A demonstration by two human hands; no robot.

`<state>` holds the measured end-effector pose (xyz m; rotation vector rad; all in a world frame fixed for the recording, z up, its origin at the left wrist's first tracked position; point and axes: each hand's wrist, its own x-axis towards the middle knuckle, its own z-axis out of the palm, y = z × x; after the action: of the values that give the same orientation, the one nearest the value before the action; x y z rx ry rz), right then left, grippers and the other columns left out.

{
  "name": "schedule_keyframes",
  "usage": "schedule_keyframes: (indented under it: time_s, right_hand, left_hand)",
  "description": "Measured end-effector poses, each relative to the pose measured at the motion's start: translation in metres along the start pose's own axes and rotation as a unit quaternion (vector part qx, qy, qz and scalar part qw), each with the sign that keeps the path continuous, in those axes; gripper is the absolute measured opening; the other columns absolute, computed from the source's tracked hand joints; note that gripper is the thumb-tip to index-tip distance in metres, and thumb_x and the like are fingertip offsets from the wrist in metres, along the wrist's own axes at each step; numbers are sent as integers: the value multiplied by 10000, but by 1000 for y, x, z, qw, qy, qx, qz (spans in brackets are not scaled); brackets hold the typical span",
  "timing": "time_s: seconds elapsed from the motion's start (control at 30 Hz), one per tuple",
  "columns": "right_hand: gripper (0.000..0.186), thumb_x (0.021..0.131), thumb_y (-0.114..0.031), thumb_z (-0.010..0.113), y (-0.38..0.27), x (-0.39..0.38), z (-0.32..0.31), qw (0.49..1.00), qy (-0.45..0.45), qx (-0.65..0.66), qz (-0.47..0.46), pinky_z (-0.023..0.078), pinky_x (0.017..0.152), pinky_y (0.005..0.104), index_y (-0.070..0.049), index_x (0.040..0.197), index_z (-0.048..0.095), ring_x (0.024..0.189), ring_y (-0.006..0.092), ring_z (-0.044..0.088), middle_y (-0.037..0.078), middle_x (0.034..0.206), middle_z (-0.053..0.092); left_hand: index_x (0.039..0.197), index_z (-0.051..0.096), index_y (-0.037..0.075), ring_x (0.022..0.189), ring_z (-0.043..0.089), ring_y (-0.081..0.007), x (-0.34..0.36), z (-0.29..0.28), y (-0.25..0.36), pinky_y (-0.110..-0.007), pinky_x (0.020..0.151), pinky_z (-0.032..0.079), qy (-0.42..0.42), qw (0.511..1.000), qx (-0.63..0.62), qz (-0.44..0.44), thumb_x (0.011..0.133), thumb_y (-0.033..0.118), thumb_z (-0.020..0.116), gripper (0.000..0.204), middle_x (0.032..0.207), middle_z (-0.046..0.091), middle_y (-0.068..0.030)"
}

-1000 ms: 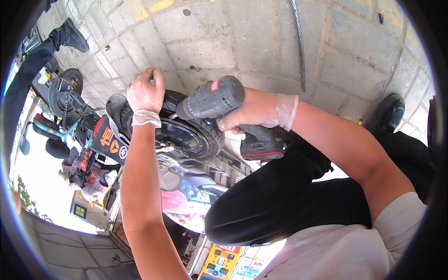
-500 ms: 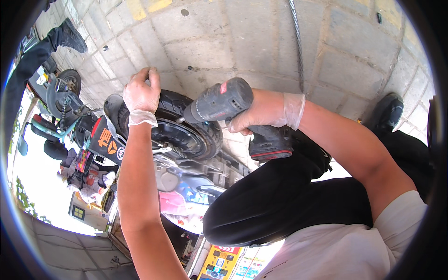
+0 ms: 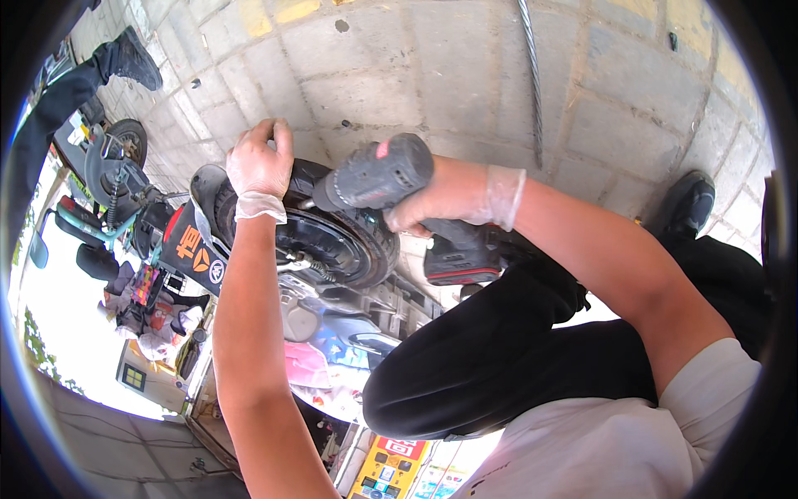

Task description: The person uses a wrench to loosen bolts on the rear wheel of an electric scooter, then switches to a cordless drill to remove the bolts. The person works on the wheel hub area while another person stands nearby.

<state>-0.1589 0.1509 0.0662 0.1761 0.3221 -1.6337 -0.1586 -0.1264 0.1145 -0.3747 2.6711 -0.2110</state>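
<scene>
My right hand (image 3: 440,193), in a thin clear glove, is wrapped round the handle of a dark grey cordless drill (image 3: 386,170). The drill lies sideways, its bit pointing left at the upper edge of a scooter wheel. The bit's tip is beside the black tire (image 3: 384,249), close to my left wrist; whether it touches is unclear. My left hand (image 3: 260,162), gloved too, is closed over the top of the tire, its fingertips partly hidden. Inside the tire, the black rim (image 3: 320,249) shows. A battery pack (image 3: 461,264) with a red stripe forms the drill's base.
A twisted steel cable (image 3: 532,79) lies across the paving (image 3: 399,75). My bent knee (image 3: 416,382) is close beneath the drill. At the left stand another scooter (image 3: 116,183) and a person's dark shoe (image 3: 137,62). A dark mudguard (image 3: 209,195) flanks the tire.
My right hand has moved the drill left, so the bit is now nearer my left wrist and the tire. My left hand keeps its hold on the tire.
</scene>
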Motion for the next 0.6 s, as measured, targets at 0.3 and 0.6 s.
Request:
schedule_keyframes:
  time_s: [0.3, 0.6]
  right_hand:
    - [636, 745, 68, 656, 1, -15, -9, 998, -24, -56, -7, 430, 502, 301, -78, 1322, 433, 575, 126, 519, 54, 773, 569]
    - [588, 757, 64, 649, -8, 17, 3, 999, -26, -28, -11, 448, 500, 304, -90, 1291, 457, 550, 140, 546, 52, 729, 578]
  left_hand:
    - [972, 756, 119, 896, 676, -353, -2, -3, 7, -441, 848, 512, -10, 1000, 8, -8, 933, 375, 559, 325, 917, 726, -146]
    - [996, 754, 128, 902, 673, -355, -1, -3, 5, -438, 868, 498, -6, 1000, 5, -13, 932, 383, 556, 329, 930, 725, -143]
